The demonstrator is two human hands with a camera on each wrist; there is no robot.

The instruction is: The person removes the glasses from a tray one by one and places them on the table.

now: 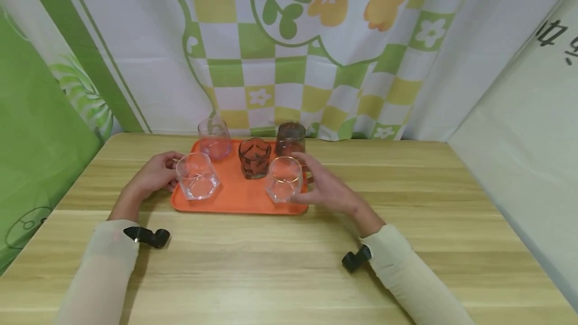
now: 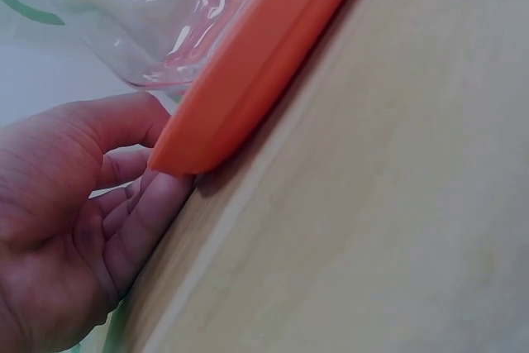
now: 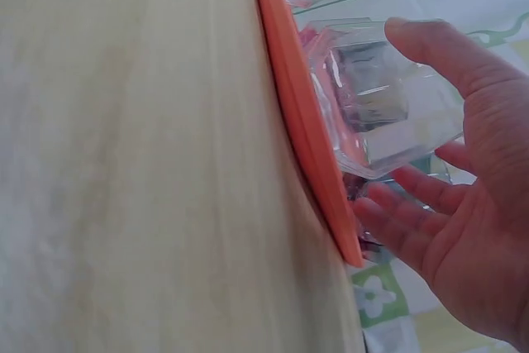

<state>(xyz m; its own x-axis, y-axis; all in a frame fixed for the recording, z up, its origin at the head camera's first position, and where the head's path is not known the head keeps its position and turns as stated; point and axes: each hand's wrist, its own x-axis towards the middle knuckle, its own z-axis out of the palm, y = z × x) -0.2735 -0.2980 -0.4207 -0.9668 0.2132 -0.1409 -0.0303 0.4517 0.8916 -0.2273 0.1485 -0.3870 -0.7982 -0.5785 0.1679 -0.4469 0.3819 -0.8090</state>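
Note:
An orange tray [image 1: 235, 195] lies on the wooden table and carries several glasses. My left hand [image 1: 157, 172] is at the tray's left edge, beside a clear faceted glass [image 1: 197, 176]. In the left wrist view that left hand [image 2: 124, 171] pinches the tray [image 2: 264, 64] at its corner, thumb above and fingers against the underside. My right hand [image 1: 316, 185] hovers at the tray's right side with fingers spread about a second clear glass [image 1: 283, 179]. In the right wrist view the right hand [image 3: 463, 204] stands open, the thumb over this glass [image 3: 388, 97] and the fingers just off the tray's edge [image 3: 306, 138].
Further back on the tray stand a pink glass [image 1: 214, 138], a dark red flower-shaped glass [image 1: 255, 158] and a brown glass [image 1: 290, 139]. The wooden table [image 1: 289, 270] stretches wide towards me. A checked cloth [image 1: 289, 64] hangs close behind the tray.

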